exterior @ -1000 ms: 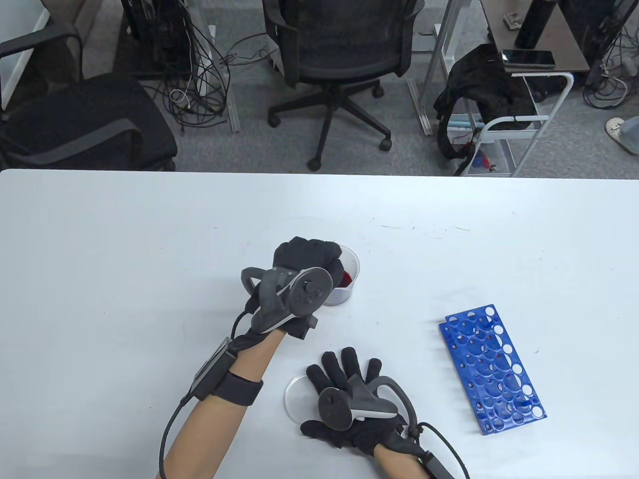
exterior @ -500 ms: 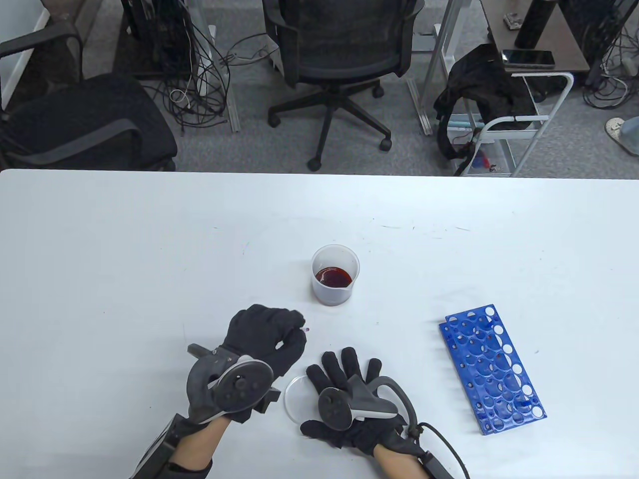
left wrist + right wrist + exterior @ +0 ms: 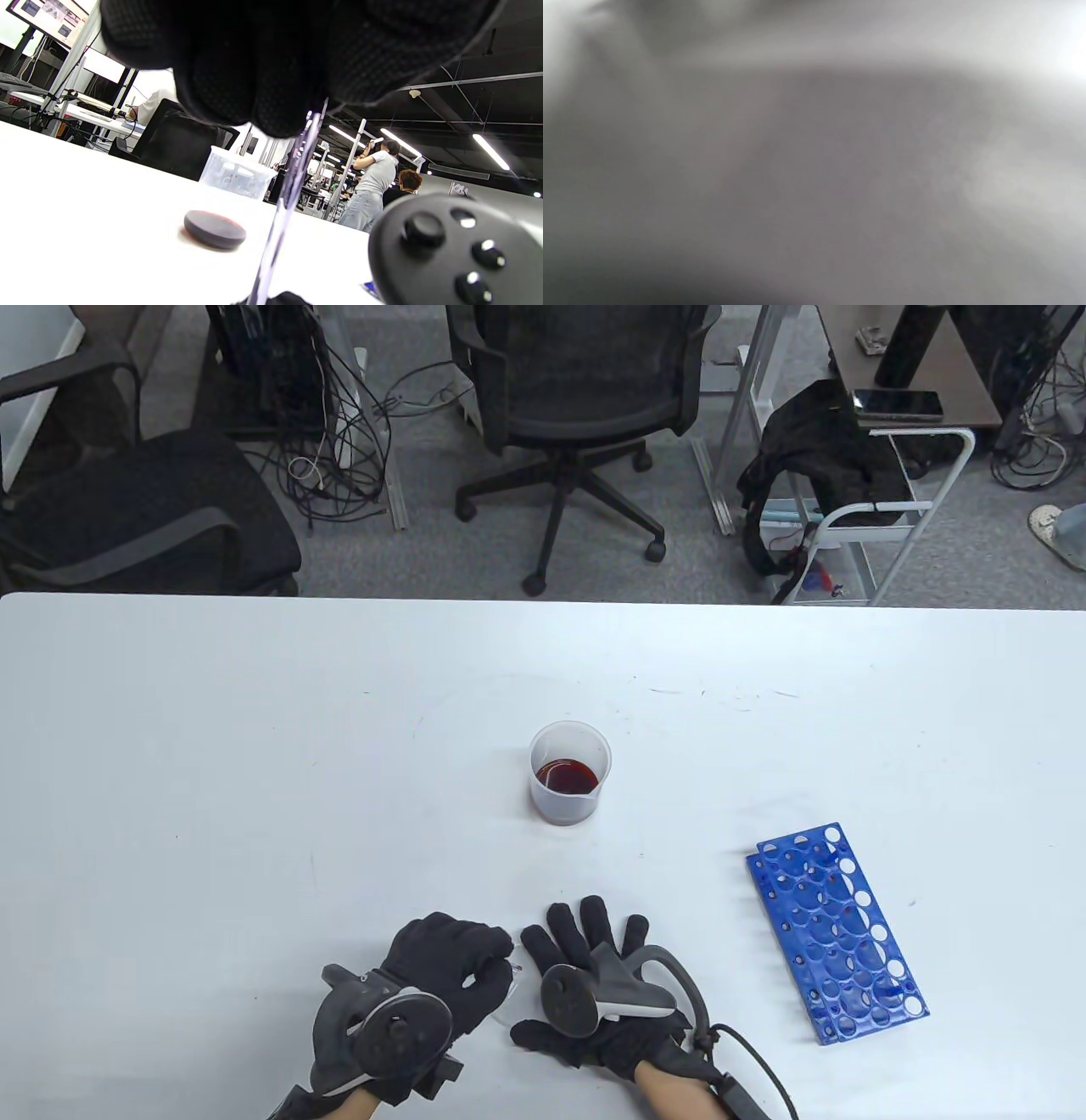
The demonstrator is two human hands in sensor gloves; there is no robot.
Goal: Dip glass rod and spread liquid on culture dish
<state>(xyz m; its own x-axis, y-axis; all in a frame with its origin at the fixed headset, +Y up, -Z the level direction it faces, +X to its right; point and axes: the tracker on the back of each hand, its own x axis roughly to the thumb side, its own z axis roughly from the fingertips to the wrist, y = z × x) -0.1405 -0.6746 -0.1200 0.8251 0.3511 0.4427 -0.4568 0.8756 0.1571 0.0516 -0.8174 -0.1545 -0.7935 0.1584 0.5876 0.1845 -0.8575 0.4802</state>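
My left hand [image 3: 475,971] grips the clear glass rod [image 3: 288,199], which hangs down from the curled fingers [image 3: 254,63] in the left wrist view. The hand is over the left part of the clear culture dish [image 3: 510,1010]; only a sliver of the dish shows between my hands. My right hand [image 3: 585,937] lies flat with fingers spread over the dish's right side. The beaker [image 3: 570,772] with dark red liquid stands farther back at the table's middle; it also shows in the left wrist view [image 3: 235,171]. The right wrist view is a grey blur.
A blue test-tube rack [image 3: 836,933] lies flat on the white table [image 3: 212,746] to the right of my right hand. Office chairs, cables and a cart stand beyond the table's far edge. My right hand's tracker [image 3: 458,254] fills the left wrist view's lower right.
My left hand has pulled the rod out of the beaker and moved back toward me, down to the culture dish beside my right hand. The right hand has not moved.
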